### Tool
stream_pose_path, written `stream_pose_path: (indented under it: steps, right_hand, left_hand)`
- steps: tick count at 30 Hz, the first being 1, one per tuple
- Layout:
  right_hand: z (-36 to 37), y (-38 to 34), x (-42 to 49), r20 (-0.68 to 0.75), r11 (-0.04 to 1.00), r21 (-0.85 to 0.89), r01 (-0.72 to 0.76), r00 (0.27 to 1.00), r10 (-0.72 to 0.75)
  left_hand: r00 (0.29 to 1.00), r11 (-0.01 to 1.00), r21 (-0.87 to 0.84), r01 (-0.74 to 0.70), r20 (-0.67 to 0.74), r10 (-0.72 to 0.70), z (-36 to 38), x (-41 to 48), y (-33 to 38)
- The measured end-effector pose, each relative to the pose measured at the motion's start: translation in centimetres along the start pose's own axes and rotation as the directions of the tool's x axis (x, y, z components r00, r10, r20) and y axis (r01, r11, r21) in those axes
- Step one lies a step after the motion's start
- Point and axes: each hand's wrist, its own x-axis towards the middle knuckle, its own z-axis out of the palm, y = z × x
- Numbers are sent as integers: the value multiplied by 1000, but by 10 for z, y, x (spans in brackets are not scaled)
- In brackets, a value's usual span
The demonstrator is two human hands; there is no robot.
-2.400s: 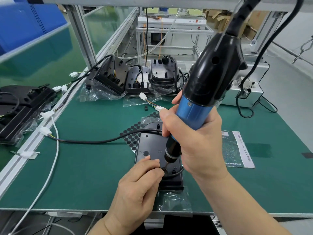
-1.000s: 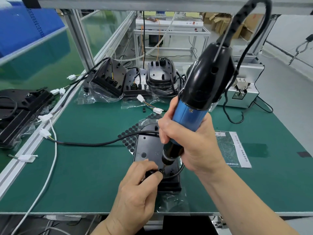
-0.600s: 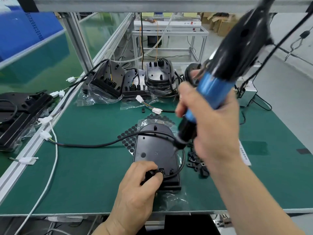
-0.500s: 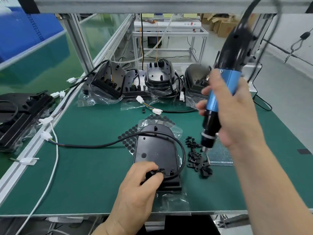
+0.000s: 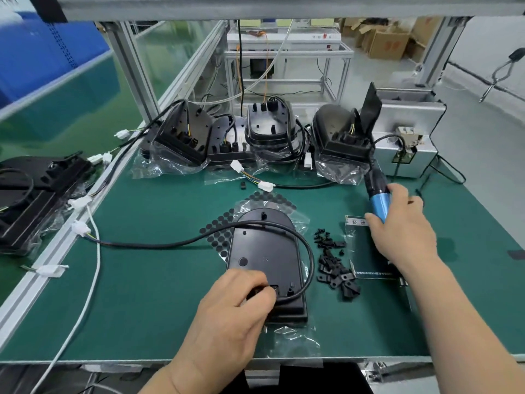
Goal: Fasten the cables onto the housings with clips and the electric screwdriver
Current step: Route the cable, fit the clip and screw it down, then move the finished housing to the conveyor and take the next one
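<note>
The cable (image 5: 159, 245) comes in from the left edge of the worktop (image 5: 147, 302), runs to the housing (image 5: 264, 251) and loops round its right side to the near end. It looks rubbery and springy, so I judge it will try to straighten. The place to take it is right beside the fixing point, not out on the loop.

My left hand (image 5: 227, 305) does that. The forearm comes in over the near edge, palm down and fingers curled, with the grip clamped on the cable where it meets the housing's near end.

The housing lies flat, midway along the near edge, on a clear bag. It is stiff, smooth plastic and probably light, so it could skate on that film. I would press down as well as pinch.

Just beside it, toward the right edge, lies the heap of black clips (image 5: 335, 274). They are small, rigid and easily scattered, so they are fingertip work, one at a time.

Further right, my right hand (image 5: 400, 231) is wrapped round the blue barrel of the electric screwdriver (image 5: 379, 203), grip closed on it. The arm reaches out from the near right corner. The tool's black upper body leans toward the far edge and its bit is hidden behind my hand. It looks top-heavy, so the barrel is the sound hold
</note>
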Motion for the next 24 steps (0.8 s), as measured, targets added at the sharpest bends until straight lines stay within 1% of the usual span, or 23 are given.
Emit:
stream_pose_path:
  steps: [1, 3, 5, 6, 7, 8, 9, 10, 11, 12, 13, 14, 15, 16, 17, 18, 19, 21, 22, 24]
  right_hand:
    - [-1, -2, -2, 13, 999, -41, 4, 1000, -4]
    - [-7, -5, -8, 88, 994, -108, 19, 996, -10]
    - [-21, -5, -16, 203, 967, -247, 64, 979, -13]
    - [-30, -5, -21, 239, 940, -327, 98, 971, -19]
    - [-41, -6, -26, 243, 912, -390, 128, 969, -32]
    - [-51, -10, -31, 215, 889, -432, 151, 975, -61]
    - [-58, -16, -36, 167, 881, -440, 172, 980, -108]
    - [-62, -25, -41, 125, 897, -393, 201, 978, -165]
    - [-61, -36, -46, 117, 930, -277, 242, 969, -217]
    - [-55, -48, -51, 158, 953, -117, 279, 953, -260]
    - [-46, -60, -58, 241, 955, 22, 296, 925, -292]
    - [-35, -72, -66, 342, 951, 101, 293, 887, -310]
    - [-24, -80, -73, 419, 949, 143, 280, 852, -315]
    - [-13, -84, -78, 451, 950, 166, 264, 837, -311]
    - [-4, -86, -81, 442, 950, 183, 253, 842, -309]
    - [4, -86, -82, 417, 950, 189, 248, 856, -306]
    - [9, -85, -82, 389, 951, 194, 241, 871, -300]
    - [16, -84, -78, 352, 950, 233, 208, 892, -282]
    - [17, -85, -77, 344, 949, 256, 184, 900, -267]
    - [20, -89, -75, 348, 936, 334, 110, 909, -231]
  left_hand:
    - [1000, 1000, -4, 3, 4, -3, -1, 1, 0]
    - [997, 992, -102, 71, 32, -68, -2, -1, 0]
    - [975, 948, -231, 221, 74, -210, -4, -3, 2]
    - [946, 896, -305, 323, 75, -316, -4, -5, 3]
    - [896, 815, -390, 428, 62, -441, -5, -5, 4]
    - [820, 703, -484, 521, 58, -569, -7, -3, 3]
    - [741, 594, -557, 581, 59, -669, -7, -1, 0]
    - [678, 532, -583, 615, 46, -734, -9, 3, -7]
    - [649, 536, -545, 645, 20, -760, -12, 8, -17]
    - [664, 607, -429, 670, -22, -748, -16, 15, -30]
    - [710, 702, -223, 677, -56, -702, -21, 22, -48]
    - [765, 764, 38, 644, -32, -643, -26, 30, -68]
    - [772, 753, 267, 602, 48, -634, -32, 39, -86]
    - [728, 702, 433, 566, 138, -672, -38, 46, -100]
    - [691, 671, 535, 513, 206, -693, -43, 53, -111]
    - [690, 679, 572, 460, 251, -679, -48, 58, -117]
    - [720, 716, 556, 421, 275, -637, -52, 62, -120]
    - [777, 800, 429, 419, 286, -560, -54, 73, -119]
    - [786, 827, 351, 439, 296, -542, -52, 79, -115]
    - [762, 841, 254, 477, 358, -540, -44, 94, -105]
